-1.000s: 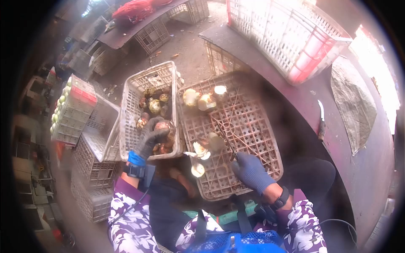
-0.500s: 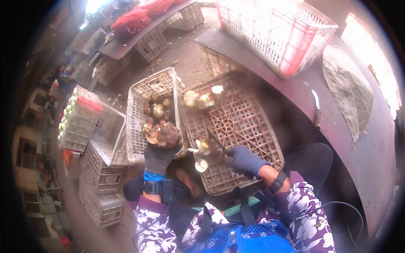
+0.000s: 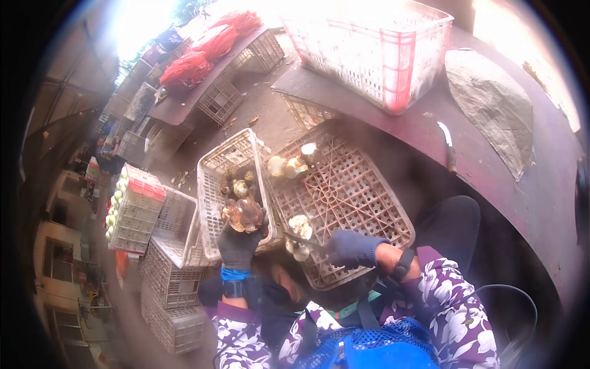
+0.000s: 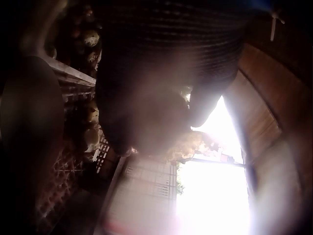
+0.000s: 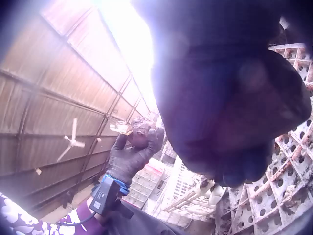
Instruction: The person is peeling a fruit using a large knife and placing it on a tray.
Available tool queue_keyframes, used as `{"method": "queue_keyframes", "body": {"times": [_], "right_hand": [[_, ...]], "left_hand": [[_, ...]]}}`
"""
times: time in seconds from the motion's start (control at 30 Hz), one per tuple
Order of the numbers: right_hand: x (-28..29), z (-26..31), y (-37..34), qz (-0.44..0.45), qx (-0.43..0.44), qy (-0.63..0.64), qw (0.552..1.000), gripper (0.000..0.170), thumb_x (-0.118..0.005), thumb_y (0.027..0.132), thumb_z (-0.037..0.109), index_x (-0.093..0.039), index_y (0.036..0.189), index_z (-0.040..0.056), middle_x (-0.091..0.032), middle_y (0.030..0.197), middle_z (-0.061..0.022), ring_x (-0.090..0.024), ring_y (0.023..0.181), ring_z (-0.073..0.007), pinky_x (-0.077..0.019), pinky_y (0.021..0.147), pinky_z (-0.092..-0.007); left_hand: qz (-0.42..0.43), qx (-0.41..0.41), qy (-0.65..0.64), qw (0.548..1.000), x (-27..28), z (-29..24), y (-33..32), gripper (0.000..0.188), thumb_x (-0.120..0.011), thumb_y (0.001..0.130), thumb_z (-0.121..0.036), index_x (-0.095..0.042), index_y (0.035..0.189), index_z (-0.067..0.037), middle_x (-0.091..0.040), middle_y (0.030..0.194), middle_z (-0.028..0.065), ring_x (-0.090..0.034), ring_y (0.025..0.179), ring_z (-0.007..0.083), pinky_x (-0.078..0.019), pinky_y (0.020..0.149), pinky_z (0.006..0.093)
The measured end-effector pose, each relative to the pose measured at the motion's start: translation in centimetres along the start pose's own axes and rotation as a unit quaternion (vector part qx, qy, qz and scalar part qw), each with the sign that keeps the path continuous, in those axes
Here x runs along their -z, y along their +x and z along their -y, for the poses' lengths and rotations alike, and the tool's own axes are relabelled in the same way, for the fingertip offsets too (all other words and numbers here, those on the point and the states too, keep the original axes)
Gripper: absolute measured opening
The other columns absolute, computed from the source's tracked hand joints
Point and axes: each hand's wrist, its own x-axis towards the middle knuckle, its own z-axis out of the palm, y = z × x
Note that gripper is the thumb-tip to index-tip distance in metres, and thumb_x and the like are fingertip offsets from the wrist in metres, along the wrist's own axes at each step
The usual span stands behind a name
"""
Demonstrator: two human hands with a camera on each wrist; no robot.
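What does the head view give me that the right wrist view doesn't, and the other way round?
Only the head view: the red bags at the back, and a knife lying on the table.

Only the right wrist view: the white fan overhead.

Both: the left hand holding the brown lump, the right hand, and the holed grid.

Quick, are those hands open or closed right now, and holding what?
Left hand: closed, holding a brown knobbly vegetable.
Right hand: closed, holding what looks like a knife.
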Motion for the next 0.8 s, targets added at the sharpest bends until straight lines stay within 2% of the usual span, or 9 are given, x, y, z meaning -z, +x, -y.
{"method": "queue_keyframes", "body": {"times": [0.07, 0.1, 0.13, 0.27, 0.57, 0.6, 0.7, 0.73, 0.8], "right_hand": [[0.0, -0.1, 0.2, -0.064, -0.012, -0.018, 0.998, 0.028, -0.056, 0.076, 0.021, -0.065, 0.084, -0.0038, -0.065, 0.074, -0.0217, -0.066, 0.071, -0.0336, -0.0519, 0.071, -0.0423], [-0.1, -0.1, 0.4, -0.089, -0.018, -0.030, 0.995, 0.028, -0.056, 0.075, 0.021, -0.065, 0.084, -0.0037, -0.065, 0.076, -0.0221, -0.066, 0.073, -0.0342, -0.0518, 0.072, -0.0429], [-0.7, -1.6, 1.7, -0.158, 0.036, -0.118, 0.980, 0.028, -0.058, 0.075, 0.023, -0.067, 0.086, -0.0017, -0.065, 0.083, -0.0237, -0.065, 0.081, -0.0366, -0.0511, 0.077, -0.0451], [-1.1, -2.1, 2.9, -0.167, 0.012, -0.159, 0.973, 0.027, -0.057, 0.076, 0.023, -0.068, 0.086, -0.0003, -0.065, 0.088, -0.0248, -0.064, 0.088, -0.0385, -0.0499, 0.082, -0.0462], [-2.8, -1.1, 4.4, -0.092, 0.012, -0.186, 0.978, 0.026, -0.056, 0.076, 0.020, -0.067, 0.085, -0.0015, -0.065, 0.085, -0.0263, -0.065, 0.084, -0.0394, -0.0514, 0.078, -0.0464], [-2.1, 0.3, 3.1, -0.023, -0.006, -0.123, 0.992, 0.028, -0.058, 0.076, 0.022, -0.067, 0.086, -0.0020, -0.064, 0.084, -0.0264, -0.065, 0.084, -0.0393, -0.0518, 0.076, -0.0449], [-3.9, -1.1, 2.3, 0.008, 0.064, -0.050, 0.997, 0.032, -0.060, 0.076, 0.025, -0.066, 0.090, -0.0024, -0.064, 0.083, -0.0263, -0.065, 0.083, -0.0395, -0.0517, 0.075, -0.0437], [-4.2, -1.5, 2.3, -0.010, 0.079, -0.051, 0.995, 0.033, -0.060, 0.077, 0.026, -0.065, 0.092, -0.0028, -0.065, 0.079, -0.0238, -0.066, 0.075, -0.0350, -0.0525, 0.070, -0.0404], [-2.5, -1.0, 1.2, -0.018, 0.008, 0.044, 0.999, 0.032, -0.059, 0.079, 0.026, -0.065, 0.091, -0.0031, -0.065, 0.075, -0.0216, -0.066, 0.068, -0.0301, -0.0524, 0.065, -0.0385]], "left_hand": [[0.002, 0.038, -0.051, 0.998, 1.5, 0.7, 0.5, 0.045, -0.050, 0.091, -0.024, -0.046, 0.132, -0.007, -0.047, 0.133, 0.0156, -0.049, 0.119, 0.0357, -0.0438, 0.095, 0.0564], [0.021, 0.030, -0.061, 0.997, 1.9, 1.2, 0.6, 0.045, -0.051, 0.091, -0.024, -0.046, 0.133, -0.007, -0.048, 0.133, 0.0154, -0.049, 0.119, 0.0358, -0.0439, 0.095, 0.0561], [0.039, 0.020, -0.071, 0.997, 2.3, 1.6, 0.8, 0.046, -0.051, 0.091, -0.025, -0.046, 0.133, -0.007, -0.048, 0.133, 0.0153, -0.049, 0.120, 0.0359, -0.0440, 0.095, 0.0558], [0.000, 0.008, -0.032, 0.999, 3.9, 2.2, 1.3, 0.053, -0.059, 0.088, -0.025, -0.043, 0.136, -0.010, -0.050, 0.133, 0.0127, -0.053, 0.116, 0.0337, -0.0512, 0.087, 0.0509], [-0.011, 0.002, -0.082, 0.997, 5.9, 2.2, 2.0, 0.053, -0.063, 0.087, -0.024, -0.044, 0.134, -0.009, -0.051, 0.130, 0.0136, -0.053, 0.115, 0.0299, -0.0505, 0.089, 0.0493], [-0.012, 0.007, -0.094, 0.995, 5.3, 2.0, 2.0, 0.052, -0.063, 0.087, -0.024, -0.044, 0.134, -0.009, -0.051, 0.130, 0.0137, -0.054, 0.115, 0.0293, -0.0504, 0.089, 0.0490], [0.006, -0.012, -0.112, 0.994, 3.4, 1.2, 1.3, 0.041, -0.058, 0.092, -0.021, -0.048, 0.129, -0.005, -0.052, 0.129, 0.0098, -0.052, 0.116, 0.0264, -0.0448, 0.092, 0.0459], [-0.003, -0.008, -0.091, 0.996, 3.7, 1.3, 1.4, 0.042, -0.059, 0.091, -0.021, -0.048, 0.128, -0.004, -0.053, 0.128, 0.0103, -0.053, 0.114, 0.0258, -0.0448, 0.093, 0.0439], [-0.021, -0.001, -0.048, 0.999, 4.8, 1.6, 1.6, 0.044, -0.061, 0.090, -0.022, -0.048, 0.127, -0.003, -0.054, 0.125, 0.0112, -0.054, 0.111, 0.0248, -0.0447, 0.095, 0.0400]]}}
